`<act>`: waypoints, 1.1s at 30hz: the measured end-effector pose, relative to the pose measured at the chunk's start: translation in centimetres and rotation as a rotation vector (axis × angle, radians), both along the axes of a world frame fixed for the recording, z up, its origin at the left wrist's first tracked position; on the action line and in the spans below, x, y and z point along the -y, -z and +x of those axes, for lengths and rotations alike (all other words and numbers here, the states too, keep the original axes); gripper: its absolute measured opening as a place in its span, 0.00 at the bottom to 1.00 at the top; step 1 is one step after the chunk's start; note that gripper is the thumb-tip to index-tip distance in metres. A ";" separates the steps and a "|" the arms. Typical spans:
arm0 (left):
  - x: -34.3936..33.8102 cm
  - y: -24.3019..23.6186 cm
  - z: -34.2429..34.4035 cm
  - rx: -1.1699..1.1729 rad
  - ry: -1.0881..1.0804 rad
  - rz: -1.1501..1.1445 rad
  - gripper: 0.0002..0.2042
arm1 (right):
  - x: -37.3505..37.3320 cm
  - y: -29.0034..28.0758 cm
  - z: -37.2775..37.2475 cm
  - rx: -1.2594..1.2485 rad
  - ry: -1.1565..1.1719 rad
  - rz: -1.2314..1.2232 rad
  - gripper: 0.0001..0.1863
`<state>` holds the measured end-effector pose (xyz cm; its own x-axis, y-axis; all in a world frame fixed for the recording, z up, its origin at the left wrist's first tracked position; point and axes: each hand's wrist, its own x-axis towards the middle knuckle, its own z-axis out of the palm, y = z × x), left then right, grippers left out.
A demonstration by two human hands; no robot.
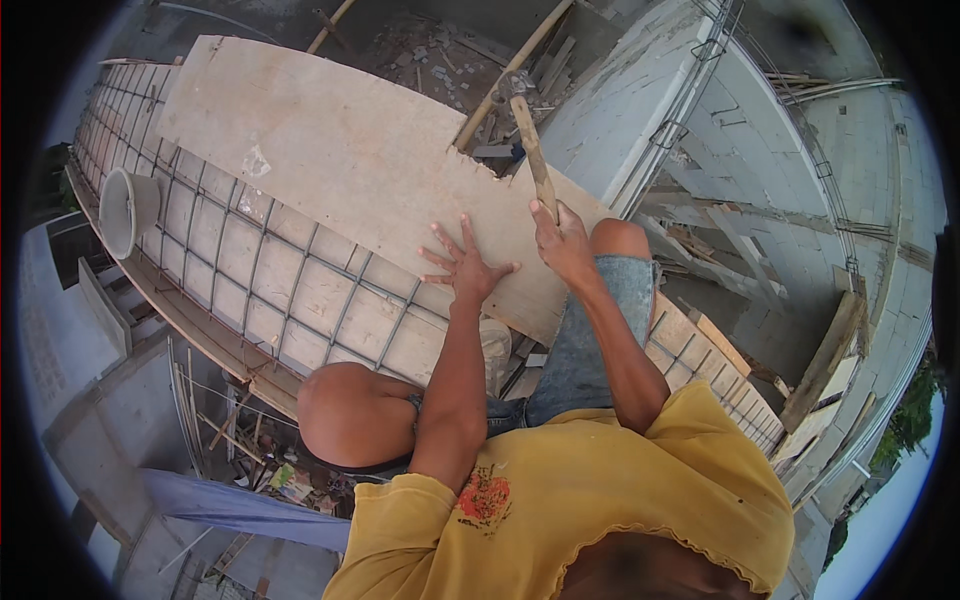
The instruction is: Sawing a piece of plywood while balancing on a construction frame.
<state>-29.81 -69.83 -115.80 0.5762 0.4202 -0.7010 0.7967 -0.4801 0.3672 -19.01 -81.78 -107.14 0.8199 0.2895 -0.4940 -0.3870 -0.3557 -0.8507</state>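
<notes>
My left hand (pixel 468 262) lies with fingers spread on a pale plywood board (pixel 300 130). In my right hand (pixel 564 237) is a hammer (pixel 530 140) gripped by its wooden handle, its metal head raised near a bamboo pole (pixel 487 105) at the board's far side. The board has a ragged notch in that edge and lies over a grid of steel rebar (pixel 255 260). My bare left knee and denim-clad right leg are beside the board.
A bucket (pixel 128 212) stands at the left on the rebar deck's edge. Grey block walls (pixel 780 190) rise on the right, with bent rebar and timber (pixel 830 350). Below the deck's edges are drops with rubble (pixel 430 60), scrap and a blue tarp (pixel 240 505).
</notes>
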 end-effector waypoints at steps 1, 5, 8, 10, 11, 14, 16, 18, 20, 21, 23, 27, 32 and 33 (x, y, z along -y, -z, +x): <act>0.2 0.4 0.2 -0.011 0.013 0.025 0.69 | 1.1 -2.1 -0.4 0.029 0.010 0.049 0.20; 0.0 0.1 1.4 0.035 0.003 0.020 0.70 | 1.6 -14.0 3.0 0.412 0.020 0.169 0.23; 0.2 0.3 0.8 0.019 0.016 0.017 0.70 | 0.8 -18.6 7.1 0.694 0.131 0.284 0.25; 0.1 0.2 0.3 0.030 0.015 0.026 0.70 | -0.4 -18.0 7.6 0.789 0.167 0.359 0.25; 0.0 0.2 0.4 0.028 0.010 0.024 0.70 | -1.2 -17.1 7.3 0.823 0.304 0.375 0.25; 0.5 -0.4 0.9 0.034 0.036 0.032 0.70 | -1.0 -4.1 4.4 0.889 0.417 -0.115 0.22; 1.2 -0.3 1.7 0.017 0.041 0.021 0.70 | 1.9 6.8 -1.7 0.299 -0.198 -0.609 0.24; 0.6 0.1 -2.4 -0.010 0.067 0.021 0.70 | 1.2 7.9 -3.6 -0.212 -0.184 -0.487 0.24; 0.8 0.9 3.7 0.051 0.031 0.034 0.70 | 4.0 10.8 0.1 0.258 -0.154 -0.395 0.25; 0.5 0.6 0.6 0.047 0.038 0.042 0.70 | 2.6 6.9 1.0 0.142 -0.163 -0.409 0.25; -0.3 0.3 -0.1 0.028 0.006 0.034 0.70 | -0.5 -3.8 4.7 0.150 0.193 0.072 0.26; -0.3 0.5 0.3 -0.007 0.037 0.033 0.71 | -0.8 -11.2 7.5 0.509 0.427 0.310 0.27; 1.9 -0.3 2.7 0.068 0.089 0.037 0.70 | 1.1 8.2 -1.6 0.216 -0.074 -0.535 0.29; 0.6 0.7 0.9 0.051 0.062 0.067 0.70 | -0.4 7.2 -4.4 -0.111 -0.005 -0.415 0.33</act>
